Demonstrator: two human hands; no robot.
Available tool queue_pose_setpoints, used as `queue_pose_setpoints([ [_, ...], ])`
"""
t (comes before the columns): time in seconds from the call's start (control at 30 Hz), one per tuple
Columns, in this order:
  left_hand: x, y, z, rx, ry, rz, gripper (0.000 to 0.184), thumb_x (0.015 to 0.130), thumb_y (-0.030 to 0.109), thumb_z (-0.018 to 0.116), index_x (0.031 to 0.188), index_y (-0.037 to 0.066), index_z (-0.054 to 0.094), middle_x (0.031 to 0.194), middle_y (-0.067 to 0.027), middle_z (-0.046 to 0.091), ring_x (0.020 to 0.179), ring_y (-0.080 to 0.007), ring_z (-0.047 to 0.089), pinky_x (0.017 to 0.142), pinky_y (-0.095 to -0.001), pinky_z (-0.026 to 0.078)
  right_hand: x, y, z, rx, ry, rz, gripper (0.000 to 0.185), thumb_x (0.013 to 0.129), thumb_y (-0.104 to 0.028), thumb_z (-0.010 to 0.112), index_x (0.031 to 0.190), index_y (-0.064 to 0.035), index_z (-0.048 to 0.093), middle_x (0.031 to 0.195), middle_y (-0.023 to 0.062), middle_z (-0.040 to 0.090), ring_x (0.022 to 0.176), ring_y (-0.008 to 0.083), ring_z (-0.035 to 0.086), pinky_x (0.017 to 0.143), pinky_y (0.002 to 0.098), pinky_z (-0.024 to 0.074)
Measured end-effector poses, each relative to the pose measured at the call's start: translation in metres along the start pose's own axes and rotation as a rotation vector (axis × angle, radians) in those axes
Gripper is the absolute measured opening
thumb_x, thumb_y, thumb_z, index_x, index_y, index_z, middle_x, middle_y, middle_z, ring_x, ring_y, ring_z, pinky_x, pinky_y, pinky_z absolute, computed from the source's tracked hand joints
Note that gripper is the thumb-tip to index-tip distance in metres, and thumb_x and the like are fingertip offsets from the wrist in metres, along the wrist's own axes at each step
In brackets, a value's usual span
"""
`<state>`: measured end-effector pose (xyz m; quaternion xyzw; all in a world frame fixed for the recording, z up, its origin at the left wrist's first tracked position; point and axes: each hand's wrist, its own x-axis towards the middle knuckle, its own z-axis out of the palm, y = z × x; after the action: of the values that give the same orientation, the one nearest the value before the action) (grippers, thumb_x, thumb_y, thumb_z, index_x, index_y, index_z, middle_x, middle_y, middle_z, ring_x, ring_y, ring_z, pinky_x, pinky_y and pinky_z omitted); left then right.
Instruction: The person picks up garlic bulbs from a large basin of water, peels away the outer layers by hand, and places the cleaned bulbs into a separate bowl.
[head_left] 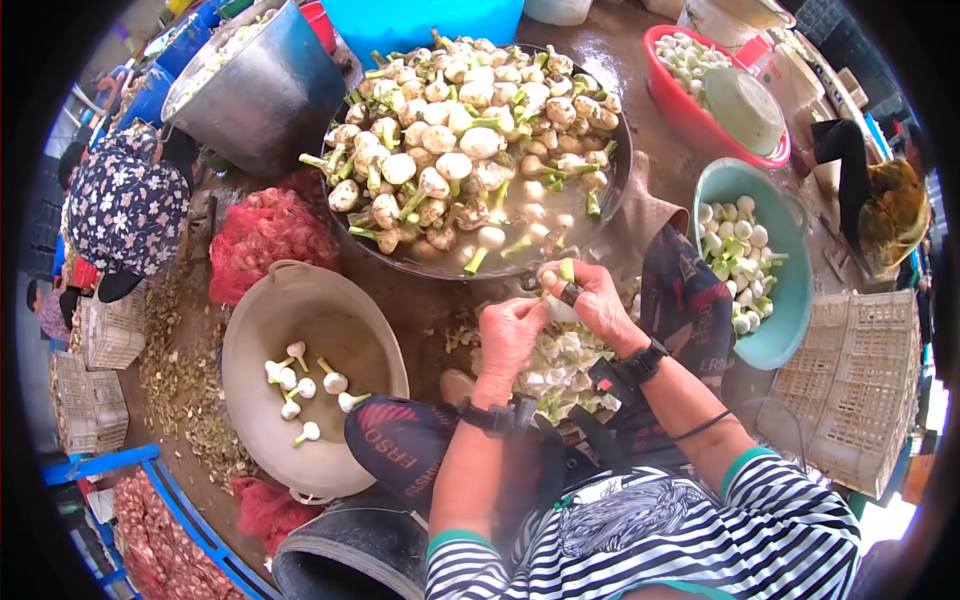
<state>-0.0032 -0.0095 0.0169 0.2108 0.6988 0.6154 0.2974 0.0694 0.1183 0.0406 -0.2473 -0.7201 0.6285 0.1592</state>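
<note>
My left hand (512, 330) is closed on a white garlic bulb (562, 312), between my knees. My right hand (600, 302) meets it there, closed around a small knife whose dark part (571, 294) shows between the fingers; its blade is hidden. A short green stem (567, 269) sticks up at my right fingertips. Below both hands lies a pile of pale garlic peelings (565, 365). Just beyond them, a wide dark basin (440, 268) holds muddy water and a heap of unpeeled garlic bulbs (480, 145).
At left, a grey basin (245, 350) holds several trimmed bulbs. A teal basin (785, 320) of white bulbs stands right, near a red tub (665, 90) and plastic crates (850, 380). A red mesh sack (270, 240) and a metal pot (265, 100) stand left. Other people sit at both sides.
</note>
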Motion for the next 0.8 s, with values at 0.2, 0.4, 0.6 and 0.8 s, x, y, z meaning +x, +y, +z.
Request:
queue_pose_setpoints([
  [0.2, 0.000, 0.006, -0.002, 0.060, 0.021, 0.007, 0.019, 0.078, 0.013, 0.064, 0.067, -0.003, 0.065, 0.057, -0.0011, 0.057, 0.055, -0.0049, 0.049, 0.052, -0.0222, 0.039, 0.007, 0.007, 0.000, -0.078, -0.038, 0.037, 0.023, 0.085, -0.023, 0.064, 0.082, -0.0008, 0.064, 0.069, -0.0016, 0.056, 0.071, 0.0059, 0.049, 0.061, 0.0254, 0.0419],
  [0.4, 0.013, -0.023, -0.001, 0.092, 0.077, -0.080, 0.016, 0.072, 0.012, 0.059, 0.067, -0.003, 0.064, 0.058, -0.0137, 0.060, 0.051, -0.0182, 0.057, 0.054, -0.0295, 0.045, 0.006, 0.003, -0.009, 0.445, -0.058, 0.160, 0.031, 0.089, -0.024, 0.055, 0.079, 0.0048, 0.062, 0.092, 0.0138, 0.066, 0.080, 0.0203, 0.064, 0.073, 0.0309, 0.0523],
  [0.6, 0.006, -0.087, 0.003, 0.586, -0.181, 0.034, 0.022, 0.075, 0.020, 0.062, 0.058, 0.006, 0.065, 0.048, -0.0056, 0.055, 0.048, -0.0189, 0.056, 0.052, -0.0292, 0.047, 0.016, -0.016, -0.049, 0.598, -0.107, 0.013, 0.056, 0.094, -0.046, 0.038, 0.108, 0.0048, 0.055, 0.119, 0.0218, 0.055, 0.103, 0.0266, 0.059, 0.087, 0.0345, 0.0483],
  [0.8, 0.007, -0.016, 0.015, -0.091, 0.053, 0.137, 0.026, 0.079, 0.017, 0.069, 0.100, 0.005, 0.062, 0.076, -0.0022, 0.062, 0.061, -0.0143, 0.059, 0.059, -0.0276, 0.049, 0.014, -0.002, -0.032, 1.249, -0.125, 0.267, 0.058, 0.094, -0.045, 0.038, 0.125, 0.0030, 0.045, 0.127, 0.0160, 0.051, 0.111, 0.0268, 0.054, 0.093, 0.0361, 0.0433],
])
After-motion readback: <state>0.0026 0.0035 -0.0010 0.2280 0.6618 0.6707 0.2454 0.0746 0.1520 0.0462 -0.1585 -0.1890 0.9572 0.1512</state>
